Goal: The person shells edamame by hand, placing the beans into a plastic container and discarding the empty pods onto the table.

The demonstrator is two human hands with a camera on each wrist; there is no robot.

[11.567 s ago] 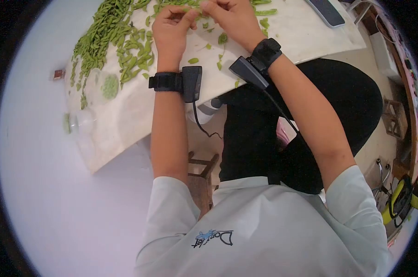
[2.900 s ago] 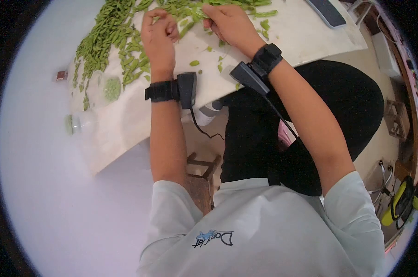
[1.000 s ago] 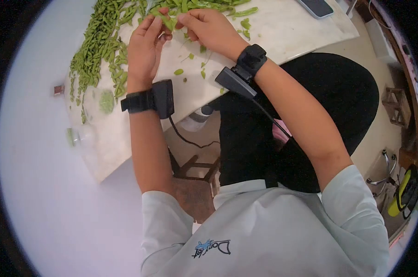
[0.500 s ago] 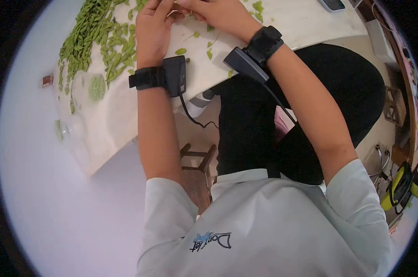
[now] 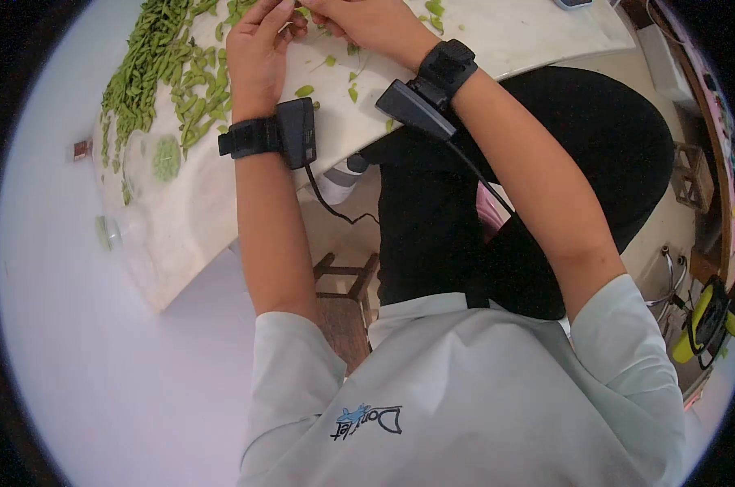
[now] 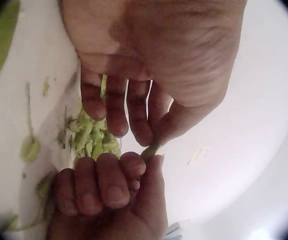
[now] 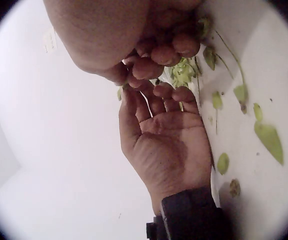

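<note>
At the top edge of the head view, my left hand (image 5: pixel 256 61) and right hand (image 5: pixel 379 28) meet fingertip to fingertip. In the left wrist view a small green edamame pod (image 6: pixel 149 151) sits between them. My left thumb and forefinger pinch its upper end, while my right hand grips the lower end with its other fingers curled in. From the right wrist side only a bit of the pod (image 7: pixel 119 93) shows past the thumbs. Behind the fingers lies a pile of pale green pods (image 6: pixel 95 137), partly hidden by both hands.
A large heap of edamame pods (image 5: pixel 136 77) covers the table's (image 5: pixel 185 239) far left. Near it, a clear container (image 5: pixel 166 158) holds green beans. Leaf scraps (image 5: pixel 304 91) lie in front of my hands. A phone (image 5: pixel 574 3) is cut off at the upper right. A stool (image 5: pixel 343 312) stands below.
My hands were apart 2.9 seconds ago, the left without a pod. A second ago they had come close around a pod; now their fingertips meet on one. The head view has shifted, cutting off the fingertips.
</note>
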